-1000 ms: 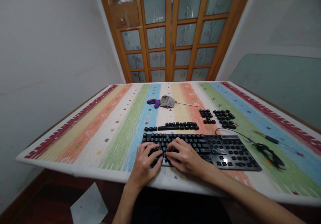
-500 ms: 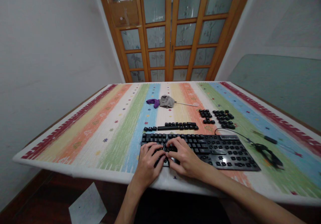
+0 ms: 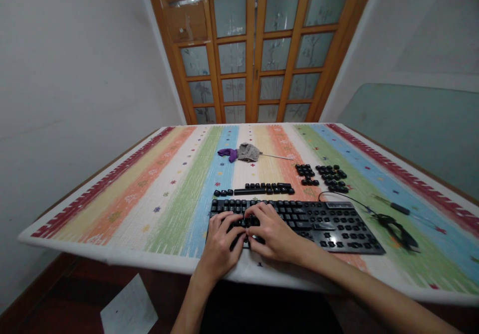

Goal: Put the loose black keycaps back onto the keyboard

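A black keyboard [image 3: 331, 227] lies along the table's front, its right half showing keyless sockets. Over its left part, my left hand [image 3: 224, 242] bends its fingers onto the keys, thumb near the front edge. My right hand [image 3: 271, 234] meets it there, fingers curled down and thumb low. Their fingertips come together on the keyboard; any small piece between them is hidden. Just behind the keyboard sit a long black spacebar [image 3: 250, 191] and rows of loose keycaps [image 3: 280, 191].
More loose keycaps [image 3: 331, 177] are grouped at the right rear. A coiled cable [image 3: 398, 230] and a dark-handled screwdriver [image 3: 399, 208] lie right of the keyboard. Farther back is a grey and purple cloth [image 3: 247, 152] with a thin rod [image 3: 277, 156]. A striped tablecloth [image 3: 149, 189] covers the table.
The view has shifted slightly. Both hands stay at the same part of the keyboard, with only slight finger movement; the loose keycaps lie as before.
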Demonstrator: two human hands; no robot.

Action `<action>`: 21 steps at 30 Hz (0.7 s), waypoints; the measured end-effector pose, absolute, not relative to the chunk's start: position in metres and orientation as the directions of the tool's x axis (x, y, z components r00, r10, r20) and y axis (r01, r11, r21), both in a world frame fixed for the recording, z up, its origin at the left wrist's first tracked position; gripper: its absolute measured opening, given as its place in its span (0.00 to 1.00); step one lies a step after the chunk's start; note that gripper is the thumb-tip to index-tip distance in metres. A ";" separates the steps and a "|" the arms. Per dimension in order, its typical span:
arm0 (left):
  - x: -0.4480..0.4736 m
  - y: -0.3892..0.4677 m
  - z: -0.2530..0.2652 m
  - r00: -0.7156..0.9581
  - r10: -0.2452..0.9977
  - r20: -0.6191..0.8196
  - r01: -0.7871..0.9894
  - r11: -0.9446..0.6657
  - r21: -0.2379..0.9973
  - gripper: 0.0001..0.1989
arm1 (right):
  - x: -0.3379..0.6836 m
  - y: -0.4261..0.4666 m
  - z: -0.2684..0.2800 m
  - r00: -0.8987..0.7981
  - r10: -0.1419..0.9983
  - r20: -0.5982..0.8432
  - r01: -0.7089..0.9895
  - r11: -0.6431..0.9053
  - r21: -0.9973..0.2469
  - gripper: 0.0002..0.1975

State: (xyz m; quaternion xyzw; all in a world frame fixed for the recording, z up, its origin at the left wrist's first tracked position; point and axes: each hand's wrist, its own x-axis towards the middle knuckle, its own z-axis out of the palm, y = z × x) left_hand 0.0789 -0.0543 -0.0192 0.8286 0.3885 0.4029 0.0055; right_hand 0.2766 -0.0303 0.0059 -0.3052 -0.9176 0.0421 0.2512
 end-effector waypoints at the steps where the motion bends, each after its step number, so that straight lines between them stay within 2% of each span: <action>1: 0.079 -0.055 -0.019 0.374 0.649 0.663 0.640 -0.698 0.323 0.08 | 0.276 -0.028 0.010 -0.695 0.569 0.440 0.523 0.820 -0.234 0.04; 4: 0.078 -0.055 -0.020 0.364 0.646 0.671 0.639 -0.697 0.324 0.08 | 0.279 -0.009 0.024 -0.665 0.571 0.480 0.495 0.819 -0.290 0.05; 8: 0.077 -0.056 -0.021 0.361 0.625 0.692 0.635 -0.708 0.308 0.09 | 0.286 0.038 0.032 -0.539 0.673 0.507 0.594 0.730 -0.338 0.06; 14: 0.077 -0.056 -0.023 0.361 0.627 0.690 0.624 -0.713 0.321 0.09 | 0.292 0.098 0.022 -0.510 0.780 0.363 0.738 0.614 -0.282 0.06; 21: 0.076 -0.056 -0.025 0.358 0.643 0.677 0.620 -0.706 0.342 0.09 | 0.288 0.119 0.012 -0.547 0.794 0.266 0.738 0.607 -0.293 0.07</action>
